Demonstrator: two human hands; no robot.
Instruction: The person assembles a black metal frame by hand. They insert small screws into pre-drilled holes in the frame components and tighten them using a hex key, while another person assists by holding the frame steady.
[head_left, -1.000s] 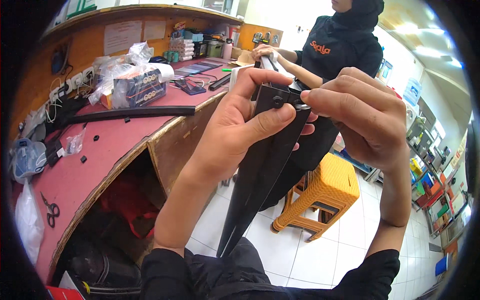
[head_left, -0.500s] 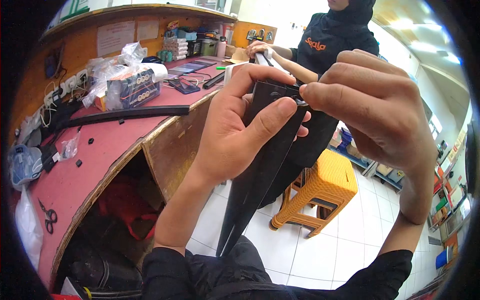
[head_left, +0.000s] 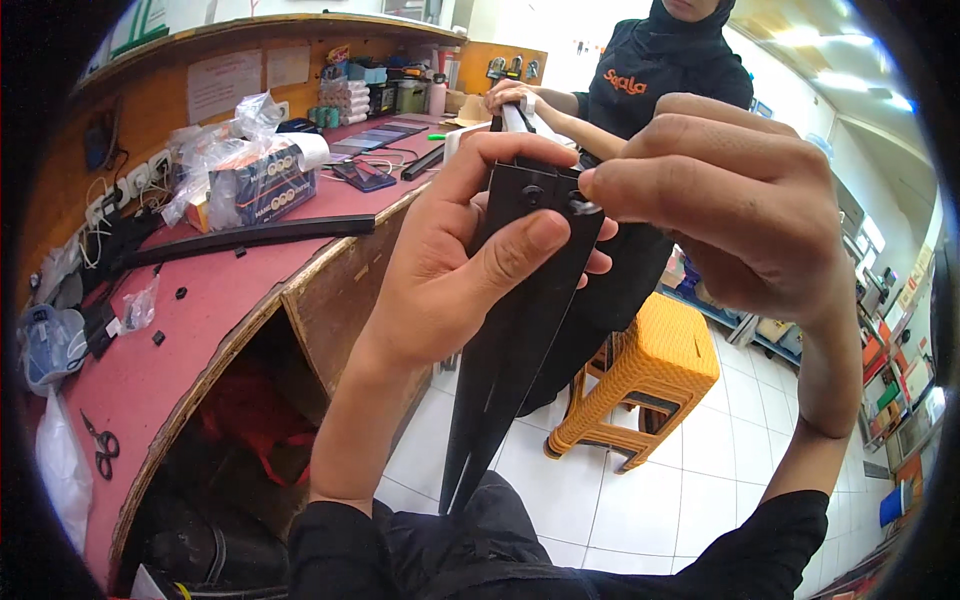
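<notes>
Left hand [head_left: 450, 262]: fingers clamped on one black bar [head_left: 505, 330]. Right hand [head_left: 745, 205]: fingers pinched together at bar's end. One stool [head_left: 668, 358].

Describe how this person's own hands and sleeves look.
The left hand and right hand are bare, with no glove or watch visible. The left sleeve and right sleeve are black, without visible markings, stopping well short of the wrists.
</notes>
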